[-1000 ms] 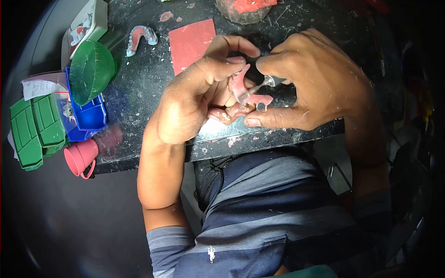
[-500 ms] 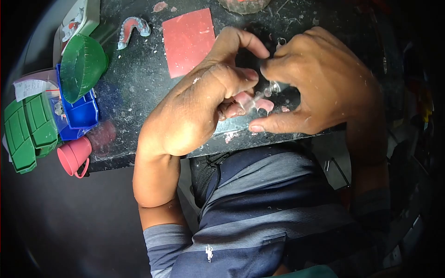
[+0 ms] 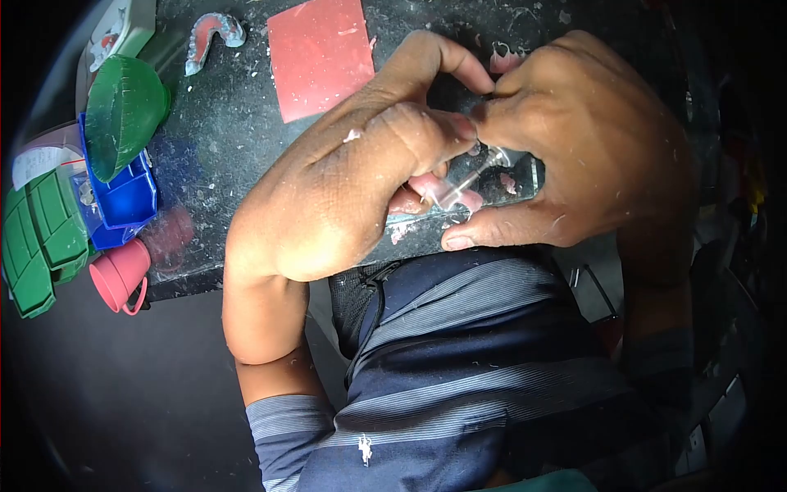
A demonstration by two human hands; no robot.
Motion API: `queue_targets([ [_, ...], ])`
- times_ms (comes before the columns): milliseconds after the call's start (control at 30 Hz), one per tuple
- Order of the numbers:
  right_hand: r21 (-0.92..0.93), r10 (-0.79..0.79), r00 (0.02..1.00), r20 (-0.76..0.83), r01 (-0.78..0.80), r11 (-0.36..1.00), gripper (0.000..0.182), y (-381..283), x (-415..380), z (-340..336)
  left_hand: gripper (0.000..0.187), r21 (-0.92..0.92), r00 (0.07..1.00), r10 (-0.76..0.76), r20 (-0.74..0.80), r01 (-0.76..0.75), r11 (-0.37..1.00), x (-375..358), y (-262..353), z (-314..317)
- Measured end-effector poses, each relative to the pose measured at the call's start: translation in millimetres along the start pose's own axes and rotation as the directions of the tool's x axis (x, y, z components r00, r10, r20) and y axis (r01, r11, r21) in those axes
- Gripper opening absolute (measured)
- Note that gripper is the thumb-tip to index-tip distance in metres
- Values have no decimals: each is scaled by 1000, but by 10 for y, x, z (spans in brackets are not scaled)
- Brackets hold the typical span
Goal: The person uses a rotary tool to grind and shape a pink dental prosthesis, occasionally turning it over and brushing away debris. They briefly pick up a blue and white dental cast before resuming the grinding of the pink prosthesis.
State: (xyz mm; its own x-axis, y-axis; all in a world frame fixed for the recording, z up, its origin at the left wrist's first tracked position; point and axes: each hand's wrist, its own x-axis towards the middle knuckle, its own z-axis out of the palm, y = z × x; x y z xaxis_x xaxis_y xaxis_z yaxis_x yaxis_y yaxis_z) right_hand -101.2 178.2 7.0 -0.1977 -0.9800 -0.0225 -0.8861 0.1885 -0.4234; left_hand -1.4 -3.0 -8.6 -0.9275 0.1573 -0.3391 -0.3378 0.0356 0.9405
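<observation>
My left hand (image 3: 328,184) is closed, its curled fingers around a pink, wax-like piece (image 3: 424,185) that is partly hidden. Against this piece lies a clear rod-like part (image 3: 467,182), slanting up towards my right hand (image 3: 586,148). Bent fingers of the right hand meet the left index finger and thumb, while the right thumb points left below the rod. What the right fingertips grip is hidden. Behind the rod a further bit of pink material (image 3: 471,201) shows. Under both hands is the edge of a clear plate (image 3: 534,174).
A pink sheet (image 3: 321,61) lies on the dark worktop (image 3: 217,156), beside a U-shaped dental piece (image 3: 215,37). At left are a green bowl (image 3: 125,115), a blue tray (image 3: 131,201), green trays (image 3: 37,238) and a pink cup (image 3: 120,275). Pink scraps (image 3: 506,60) lie behind my hands.
The view has shifted, so the worktop's things appear farther left and higher. My hands stay together around the pink piece and clear rod, with the right hand slightly turned.
</observation>
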Motion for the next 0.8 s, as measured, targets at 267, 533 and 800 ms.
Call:
queue_targets([
  [267, -80, 93, 986, 136, -83, 993, 63, -142, 65, -145, 62, -23, 997, -69, 21, 70, 997, 4, 5, -25],
  [533, -58, 99, 993, 64, -95, 994, 63, -177, 69, -121, 62, -49, 997, -73, 8, 73, 996, -11, 30, -10],
  [800, -75, 94, 996, 3, -93, 993, 62, -75, 16, -80, 65, 88, 951, 298, -85, -291, 953, -65, 0, 29],
])
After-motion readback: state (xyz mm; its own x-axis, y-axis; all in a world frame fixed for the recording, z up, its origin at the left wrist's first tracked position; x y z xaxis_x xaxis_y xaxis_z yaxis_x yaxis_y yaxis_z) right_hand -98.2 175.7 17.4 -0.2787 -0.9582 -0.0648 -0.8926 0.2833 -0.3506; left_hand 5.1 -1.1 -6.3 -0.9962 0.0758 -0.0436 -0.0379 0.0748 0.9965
